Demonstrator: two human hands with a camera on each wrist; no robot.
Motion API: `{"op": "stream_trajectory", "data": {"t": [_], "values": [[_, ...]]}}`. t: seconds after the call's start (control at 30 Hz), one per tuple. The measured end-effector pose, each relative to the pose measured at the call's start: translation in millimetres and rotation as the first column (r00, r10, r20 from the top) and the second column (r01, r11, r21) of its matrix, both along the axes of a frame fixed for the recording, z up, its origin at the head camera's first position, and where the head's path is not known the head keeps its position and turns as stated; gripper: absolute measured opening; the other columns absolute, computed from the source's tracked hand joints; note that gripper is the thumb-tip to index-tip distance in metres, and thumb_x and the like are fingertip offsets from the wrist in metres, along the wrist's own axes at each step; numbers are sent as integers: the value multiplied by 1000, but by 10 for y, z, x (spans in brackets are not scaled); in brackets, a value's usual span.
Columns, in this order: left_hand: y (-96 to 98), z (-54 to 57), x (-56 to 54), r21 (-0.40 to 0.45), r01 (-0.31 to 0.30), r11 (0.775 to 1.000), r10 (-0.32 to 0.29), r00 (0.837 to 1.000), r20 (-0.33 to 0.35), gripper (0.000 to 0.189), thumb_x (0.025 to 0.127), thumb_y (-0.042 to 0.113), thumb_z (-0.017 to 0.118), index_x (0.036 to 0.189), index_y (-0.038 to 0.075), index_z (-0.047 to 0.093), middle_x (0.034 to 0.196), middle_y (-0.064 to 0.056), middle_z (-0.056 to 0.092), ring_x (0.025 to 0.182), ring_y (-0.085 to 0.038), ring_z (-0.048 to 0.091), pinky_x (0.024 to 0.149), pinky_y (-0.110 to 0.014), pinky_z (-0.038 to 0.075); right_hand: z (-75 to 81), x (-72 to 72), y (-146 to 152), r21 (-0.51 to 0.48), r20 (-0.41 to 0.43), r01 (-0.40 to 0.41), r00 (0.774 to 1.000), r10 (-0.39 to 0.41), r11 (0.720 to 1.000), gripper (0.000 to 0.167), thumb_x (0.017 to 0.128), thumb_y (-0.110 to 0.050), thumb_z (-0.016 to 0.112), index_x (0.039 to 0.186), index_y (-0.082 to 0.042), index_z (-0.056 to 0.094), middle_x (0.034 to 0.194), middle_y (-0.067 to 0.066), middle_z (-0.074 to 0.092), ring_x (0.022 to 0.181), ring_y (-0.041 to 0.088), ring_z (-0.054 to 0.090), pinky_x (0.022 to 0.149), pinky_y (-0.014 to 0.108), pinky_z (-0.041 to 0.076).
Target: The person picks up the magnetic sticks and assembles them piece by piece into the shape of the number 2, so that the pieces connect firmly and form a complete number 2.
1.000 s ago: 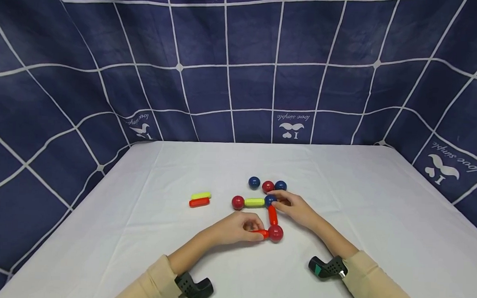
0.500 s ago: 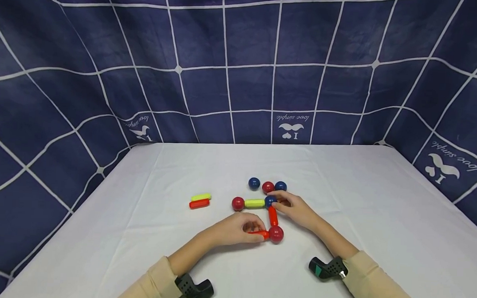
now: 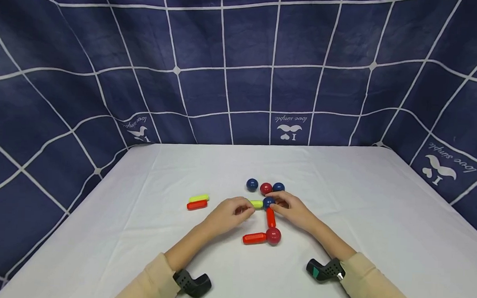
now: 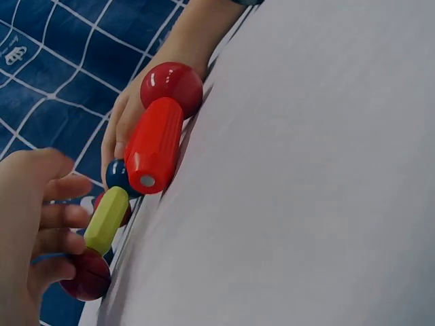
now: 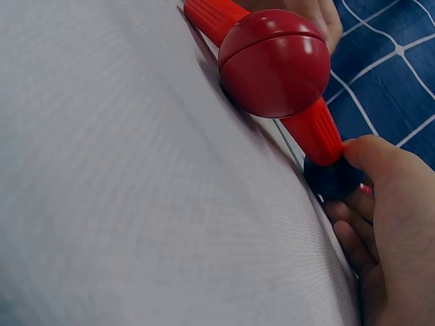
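My right hand (image 3: pixel 297 212) pinches a blue ball (image 3: pixel 268 202) between thumb and fingers. From that ball a yellow magnetic rod (image 3: pixel 257 204) runs left and a red magnetic rod (image 3: pixel 271 218) runs toward me, ending at a red ball (image 3: pixel 273 236). A second red rod (image 3: pixel 254 238) points left from this ball, its far end free. My left hand (image 3: pixel 225 215) is beside the yellow rod, thumb apart from loosely bent fingers, gripping nothing. It hides another red ball (image 4: pixel 86 275) from the head view; the left wrist view shows that ball at the yellow rod's end, near the fingers.
Behind the right hand lie a loose blue ball (image 3: pixel 252 184), a red ball (image 3: pixel 266 188) and another blue ball (image 3: pixel 278 187). Off to the left, a yellow rod (image 3: pixel 199 198) and a red rod (image 3: pixel 197 205) lie side by side on the white tablecloth (image 3: pixel 154 252).
My left hand has let go of the near red rod and moved up and slightly left, to the yellow rod. The right hand keeps its hold on the blue ball.
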State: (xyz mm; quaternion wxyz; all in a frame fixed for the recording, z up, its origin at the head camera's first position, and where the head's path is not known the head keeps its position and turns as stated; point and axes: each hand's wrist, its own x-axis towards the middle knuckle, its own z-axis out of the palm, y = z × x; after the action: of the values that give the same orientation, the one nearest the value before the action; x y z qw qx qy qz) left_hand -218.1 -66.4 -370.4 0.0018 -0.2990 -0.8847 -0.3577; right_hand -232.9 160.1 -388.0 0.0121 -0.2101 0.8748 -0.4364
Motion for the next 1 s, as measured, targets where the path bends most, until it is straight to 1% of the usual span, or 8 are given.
{"op": "stream_trajectory", "data": {"t": [0.1,0.2,0.3,0.47,0.6,0.7,0.8,1.0], "values": [[-5,16,-87,86,-105,991,111,992,-65,16,91,24,53,94,14,65,75,4,52,68,-9,45,59,-19,38,112,86,-49,6,0,6,1000,-6,1000,34,89,-14,56,121,-3,54,105,12,57,93,20,51,80,23,46],[18,39,-204,157,-187,970,204,973,-106,15,90,22,54,92,12,65,75,1,51,69,-11,45,60,-20,38,227,163,-80,12,2,3,1000,-3,1000,33,89,-13,55,120,-2,55,104,13,57,93,20,52,81,23,46],[87,55,-352,159,-241,957,258,962,-94,16,89,24,55,97,12,63,87,-1,55,80,-14,50,70,-25,43,185,127,-60,13,1,7,1000,-7,1000,34,89,-14,55,121,-3,54,106,12,57,94,20,52,81,23,45],[211,44,-559,53,-301,952,303,952,-48,32,89,29,56,118,17,57,121,-6,53,112,-23,51,92,-42,44,-54,-46,30,0,-10,-12,1000,12,1000,34,89,-21,56,122,-11,55,107,8,57,94,18,52,81,23,46],[251,-8,-648,-38,-313,949,313,950,0,39,89,31,54,127,22,52,134,-7,47,124,-26,43,100,-48,37,-69,-63,31,0,-9,-25,1000,25,1000,34,89,-24,56,122,-14,55,109,8,57,96,19,53,83,26,46],[255,-57,-672,-35,-295,955,296,952,71,39,89,27,54,127,21,52,133,-8,48,123,-26,45,101,-48,36,-60,-58,33,8,-10,-25,1000,26,1000,34,89,-24,55,122,-15,55,109,7,57,96,18,52,82,25,46],[253,-91,-665,28,-292,956,285,948,139,37,87,22,57,123,17,54,127,-11,54,116,-27,50,99,-46,38,-49,-50,35,9,-8,-22,1000,22,1000,34,90,-24,56,123,-15,55,108,6,57,95,17,51,81,24,46],[274,-139,-636,80,-315,946,295,935,195,34,85,21,60,117,12,53,119,-14,57,109,-27,53,96,-44,42,-65,-42,36,-1,-9,-19,1000,19,1000,36,89,-22,56,124,-12,54,109,7,57,95,17,51,80,24,46]]}}
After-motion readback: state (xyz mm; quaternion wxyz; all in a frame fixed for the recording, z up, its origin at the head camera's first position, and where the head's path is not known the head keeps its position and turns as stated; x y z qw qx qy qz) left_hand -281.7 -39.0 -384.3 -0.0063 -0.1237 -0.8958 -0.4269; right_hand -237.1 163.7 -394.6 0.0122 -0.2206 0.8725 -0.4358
